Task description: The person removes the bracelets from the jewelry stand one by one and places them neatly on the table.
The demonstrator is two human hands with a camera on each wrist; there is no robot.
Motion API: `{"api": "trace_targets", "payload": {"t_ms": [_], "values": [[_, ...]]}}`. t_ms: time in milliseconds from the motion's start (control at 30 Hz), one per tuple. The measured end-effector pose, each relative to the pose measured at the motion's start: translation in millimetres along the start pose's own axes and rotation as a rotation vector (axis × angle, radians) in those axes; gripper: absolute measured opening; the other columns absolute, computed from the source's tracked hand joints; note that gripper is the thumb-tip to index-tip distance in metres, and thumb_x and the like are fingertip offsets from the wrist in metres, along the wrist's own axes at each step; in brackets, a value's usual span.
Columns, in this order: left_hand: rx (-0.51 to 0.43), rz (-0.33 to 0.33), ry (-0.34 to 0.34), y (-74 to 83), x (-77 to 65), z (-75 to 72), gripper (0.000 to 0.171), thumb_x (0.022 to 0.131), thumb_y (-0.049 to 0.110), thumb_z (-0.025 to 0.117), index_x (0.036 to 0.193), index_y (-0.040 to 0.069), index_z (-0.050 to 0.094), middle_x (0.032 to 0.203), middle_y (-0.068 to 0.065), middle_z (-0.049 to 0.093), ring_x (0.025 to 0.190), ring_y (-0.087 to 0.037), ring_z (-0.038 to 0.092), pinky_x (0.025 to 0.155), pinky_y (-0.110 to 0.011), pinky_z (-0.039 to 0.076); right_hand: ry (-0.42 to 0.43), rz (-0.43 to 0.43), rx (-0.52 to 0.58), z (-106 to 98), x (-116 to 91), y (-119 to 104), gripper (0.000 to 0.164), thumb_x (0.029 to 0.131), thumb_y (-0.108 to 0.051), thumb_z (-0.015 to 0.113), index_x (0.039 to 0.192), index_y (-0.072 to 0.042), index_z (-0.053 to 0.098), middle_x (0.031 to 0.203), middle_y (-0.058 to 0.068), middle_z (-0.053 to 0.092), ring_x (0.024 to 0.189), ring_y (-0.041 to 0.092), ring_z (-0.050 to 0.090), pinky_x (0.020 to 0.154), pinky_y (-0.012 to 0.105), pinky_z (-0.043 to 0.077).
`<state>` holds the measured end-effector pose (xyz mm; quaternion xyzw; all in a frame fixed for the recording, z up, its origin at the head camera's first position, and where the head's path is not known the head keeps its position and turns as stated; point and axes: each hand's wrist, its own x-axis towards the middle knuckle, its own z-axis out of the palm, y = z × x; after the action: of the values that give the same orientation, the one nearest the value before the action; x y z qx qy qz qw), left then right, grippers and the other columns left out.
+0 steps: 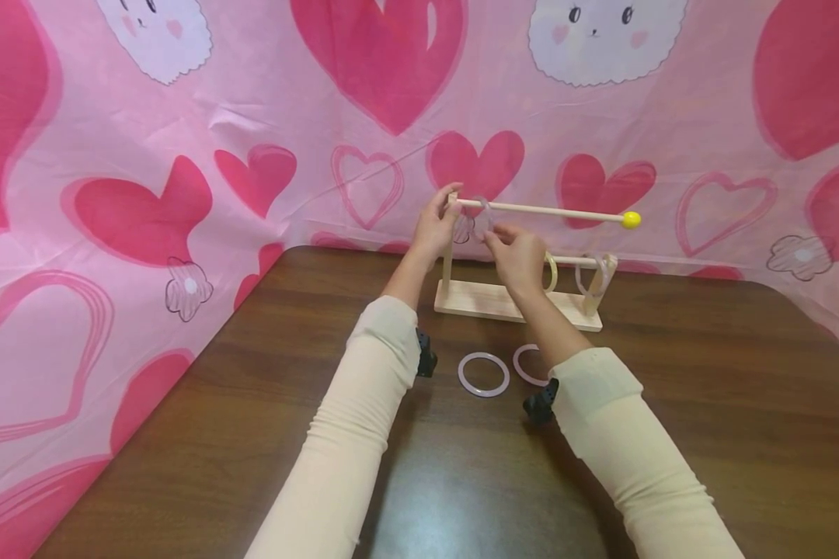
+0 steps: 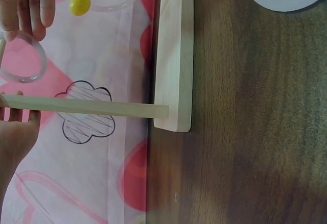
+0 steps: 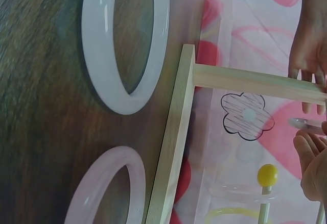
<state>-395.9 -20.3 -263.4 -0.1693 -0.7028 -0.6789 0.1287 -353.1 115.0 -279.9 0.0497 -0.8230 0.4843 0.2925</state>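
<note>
A wooden ring stand has a tall left post, and my left hand grips the top of it. From this post an upper rod runs right to a yellow ball. On the rod's left part hangs a clear ring; my right hand pinches its lower edge between thumb and fingers. Below, a shorter rod reaches left from the low right post, with a yellow ball on its end. It carries a yellow ring and another clear ring.
On the brown table, in front of the stand's base, lie a lilac ring and a pink ring, the latter partly hidden by the right forearm. Close behind the stand hangs a pink heart-patterned cloth.
</note>
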Motion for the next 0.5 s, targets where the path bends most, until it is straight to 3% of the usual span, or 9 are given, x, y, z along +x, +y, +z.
{"api": "trace_targets", "payload": {"t_ms": [133, 233, 367, 500], "values": [[-0.028, -0.01, -0.01, -0.2, 0.1, 0.5, 0.037, 0.096, 0.013, 0.046, 0.134, 0.013, 0.047, 0.128, -0.014, 0.053, 0.109, -0.021, 0.053, 0.09, -0.031, 0.043, 0.005, 0.004, 0.034, -0.4, -1.1, -2.3, 0.026, 0.085, -0.013, 0.065, 0.104, 0.004, 0.068, 0.094, 0.018, 0.068, 0.085, 0.024, 0.067, 0.065, 0.024, 0.053], [-0.044, -0.003, -0.019, 0.2, -0.4, 0.4, 0.038, 0.096, 0.012, 0.045, 0.134, 0.011, 0.046, 0.125, -0.019, 0.053, 0.109, -0.035, 0.05, 0.089, -0.041, 0.043, 0.006, 0.002, 0.068, 0.1, -1.2, -3.1, 0.024, 0.085, -0.01, 0.064, 0.104, 0.006, 0.067, 0.091, 0.018, 0.068, 0.083, 0.025, 0.067, 0.058, 0.016, 0.05], [-0.032, 0.007, -0.007, 0.8, -1.4, 0.3, 0.037, 0.096, 0.01, 0.046, 0.133, 0.011, 0.047, 0.125, -0.021, 0.053, 0.105, -0.037, 0.05, 0.087, -0.039, 0.044, 0.013, -0.003, 0.084, 0.9, -1.4, -2.9, 0.023, 0.086, -0.009, 0.063, 0.103, 0.007, 0.067, 0.089, 0.018, 0.068, 0.081, 0.026, 0.068, 0.053, 0.01, 0.046], [-0.008, 0.023, 0.006, 1.1, -1.9, -0.1, 0.037, 0.095, 0.009, 0.048, 0.132, 0.01, 0.048, 0.129, -0.018, 0.052, 0.108, -0.03, 0.053, 0.09, -0.036, 0.044, 0.026, 0.0, 0.086, -0.1, -1.7, -3.6, 0.024, 0.087, -0.01, 0.063, 0.104, 0.006, 0.067, 0.089, 0.018, 0.068, 0.081, 0.025, 0.068, 0.056, 0.012, 0.048]]}}
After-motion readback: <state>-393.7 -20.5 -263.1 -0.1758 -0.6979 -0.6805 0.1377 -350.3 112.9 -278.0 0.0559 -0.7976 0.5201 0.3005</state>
